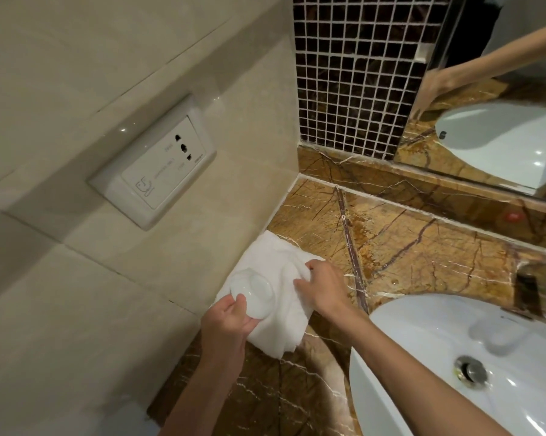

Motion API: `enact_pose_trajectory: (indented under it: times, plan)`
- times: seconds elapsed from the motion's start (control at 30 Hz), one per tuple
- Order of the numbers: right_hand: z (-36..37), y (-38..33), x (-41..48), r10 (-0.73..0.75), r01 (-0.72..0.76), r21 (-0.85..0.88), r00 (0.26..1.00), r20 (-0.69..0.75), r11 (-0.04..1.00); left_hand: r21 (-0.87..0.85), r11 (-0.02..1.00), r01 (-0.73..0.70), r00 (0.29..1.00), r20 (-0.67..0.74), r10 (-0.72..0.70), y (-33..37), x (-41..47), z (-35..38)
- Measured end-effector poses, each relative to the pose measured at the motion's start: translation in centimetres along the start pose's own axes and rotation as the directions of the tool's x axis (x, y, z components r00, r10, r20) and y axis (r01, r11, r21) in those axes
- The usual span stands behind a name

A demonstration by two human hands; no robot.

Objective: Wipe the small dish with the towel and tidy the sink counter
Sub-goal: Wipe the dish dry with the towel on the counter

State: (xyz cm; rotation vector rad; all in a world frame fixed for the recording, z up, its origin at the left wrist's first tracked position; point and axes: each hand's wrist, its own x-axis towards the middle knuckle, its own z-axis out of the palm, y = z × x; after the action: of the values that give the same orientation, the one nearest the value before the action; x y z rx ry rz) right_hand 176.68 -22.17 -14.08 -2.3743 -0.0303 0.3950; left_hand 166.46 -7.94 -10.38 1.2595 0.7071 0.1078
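A small clear glass dish [255,291] is held over a white towel [276,328] that lies on the brown marble counter [423,247] beside the left wall. My left hand [227,322] grips the dish by its near rim, thumb on top. My right hand [320,289] pinches a bunched fold of the towel just to the right of the dish. The towel's near edge hangs toward the counter's front.
A white sink basin [423,357] with a metal drain [471,371] sits at the right, and a chrome tap [545,291] stands behind it. A wall socket [158,166] is on the tiled left wall. A mirror [501,105] runs along the back.
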Motion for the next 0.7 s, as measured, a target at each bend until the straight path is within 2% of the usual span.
enact_pose_trajectory:
  times: [0.1,0.23,0.33,0.4,0.5,0.6,0.7]
  plan:
    - [0.8,-0.4,-0.5,-0.078,0.076,0.074,0.997,0.015,0.994,-0.018,0.999,0.026,1.0,-0.007,-0.027,-0.4,0.3,0.3]
    - [1.4,-1.0,-1.5,0.006,-0.008,0.279,1.0,0.006,0.96,0.012,0.999,0.044,0.998,-0.055,-0.044,-0.6,0.4,0.3]
    - [1.1,-1.6,-2.6,0.028,0.004,0.526,0.998,-0.053,0.85,0.258,0.965,-0.039,0.989,-0.129,0.074,-0.4,0.5,-0.5]
    - [1.7,-2.5,-4.0,-0.05,0.038,0.606,0.999,0.002,0.794,0.379,0.921,-0.093,0.987,-0.088,0.136,-0.3,0.5,-0.6]
    - [3.5,-3.6,-5.8,-0.145,0.07,0.598,0.986,0.077,0.798,0.557,0.808,-0.192,0.963,-0.05,0.264,0.2,0.3,-0.2]
    - [3.6,-3.5,-6.0,-0.21,0.159,0.48,0.976,0.055,0.863,0.591,0.711,-0.381,0.902,0.07,0.426,0.3,0.3,-1.1]
    - [2.6,-3.6,-6.0,-0.33,0.286,0.448,0.944,0.022,0.847,0.414,0.906,-0.087,0.993,-0.034,0.111,-0.4,0.6,-1.5]
